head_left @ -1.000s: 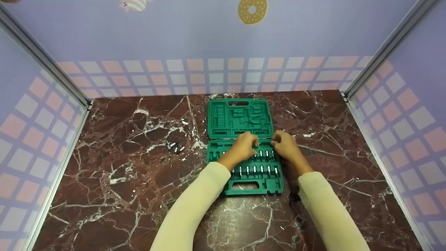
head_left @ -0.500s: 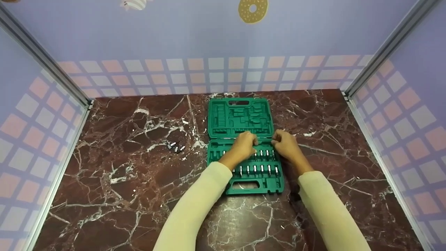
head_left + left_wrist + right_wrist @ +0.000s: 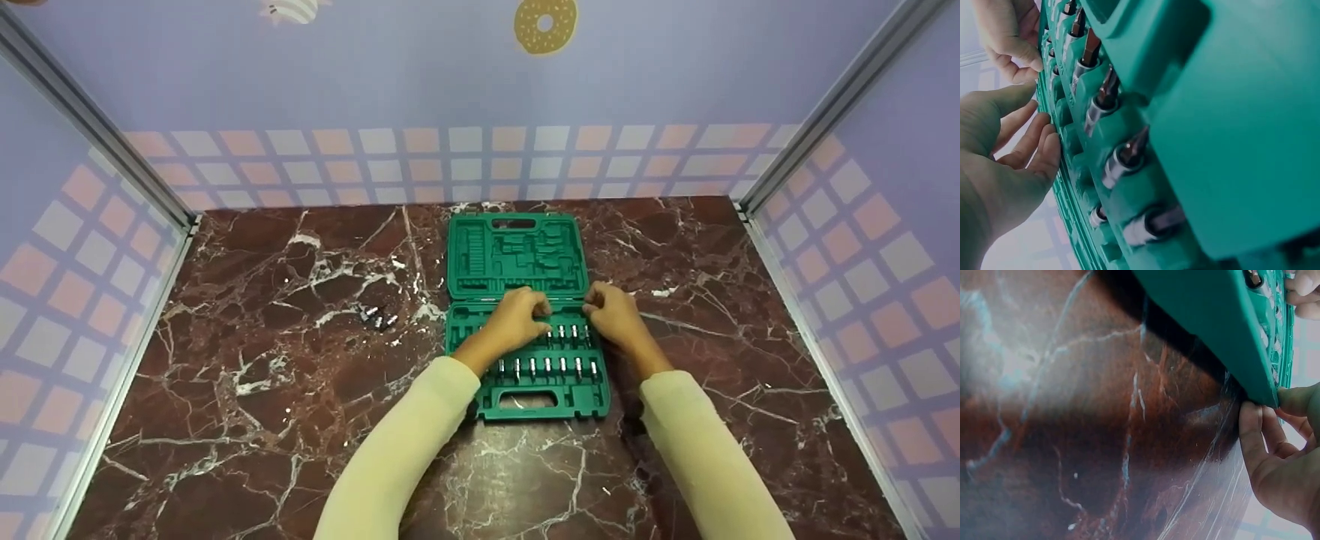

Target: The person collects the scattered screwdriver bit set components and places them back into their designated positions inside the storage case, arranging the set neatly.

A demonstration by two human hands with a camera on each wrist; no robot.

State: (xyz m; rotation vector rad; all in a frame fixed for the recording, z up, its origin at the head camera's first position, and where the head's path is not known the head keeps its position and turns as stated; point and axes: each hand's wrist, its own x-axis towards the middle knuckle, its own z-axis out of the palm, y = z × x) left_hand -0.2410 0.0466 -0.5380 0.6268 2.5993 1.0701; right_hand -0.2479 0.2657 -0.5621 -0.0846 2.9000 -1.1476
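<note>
The green case (image 3: pixel 525 413) lies open on the dark red marbled desk (image 3: pixel 300 412), its lid (image 3: pixel 517 251) folded back on the far side and its tray (image 3: pixel 583 397) toward the person. The left hand (image 3: pixel 516 321) is over the tray's far row of bits (image 3: pixel 574 334), in front of the hinge line. Its grip is apart: thumb and fingers stand with a gap between them, and nothing can be seen pinched there. In the left wrist view the fingertips lie at the edge of the tray, close beside a run of moulded slots (image 3: pixel 1073 142); whether they press on the green plastic is hard to tell. In that row, bits stand on either side of those slots.

The right hand (image 3: pixel 613 313) is at the right border of the case, just beside the hinge. Its grip is clamped on that border: the right wrist view shows the thumb on the upper face and a finger against the underside at the corner, so the case reaches in between them. The two hands are near each other, not touching.

A near row of bits (image 3: pixel 547 366) stands in the tray, between the left hand and the handle slot (image 3: pixel 527 399). Loose bits (image 3: pixel 379 322) lie on the desk, well apart to the left of the case.
</note>
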